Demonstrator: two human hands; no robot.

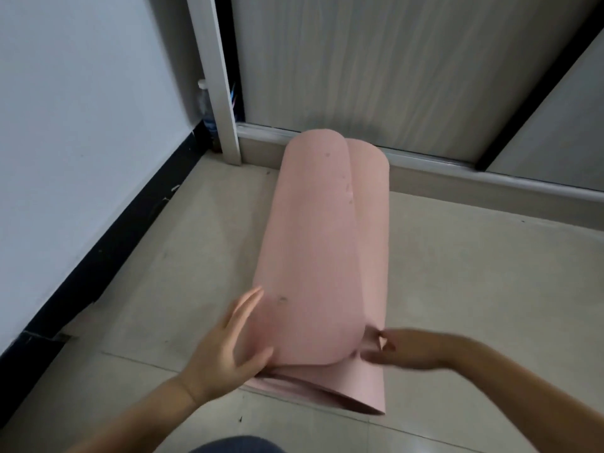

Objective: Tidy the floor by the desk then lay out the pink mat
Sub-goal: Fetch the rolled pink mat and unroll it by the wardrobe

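The pink mat (322,250) lies on the pale tiled floor as a loose roll with two humps, its long axis running away from me toward the sliding door. My left hand (228,344) rests flat against the roll's near left side, fingers spread, thumb under the curled edge. My right hand (402,351) pinches the mat's near right edge between thumb and fingers. A few small dark marks dot the mat's surface.
A white wall with a black skirting board (108,256) runs along the left. A sliding door (376,70) and its raised track (457,171) close off the far side. A plastic bottle (206,106) stands in the corner behind the white frame post (222,103).
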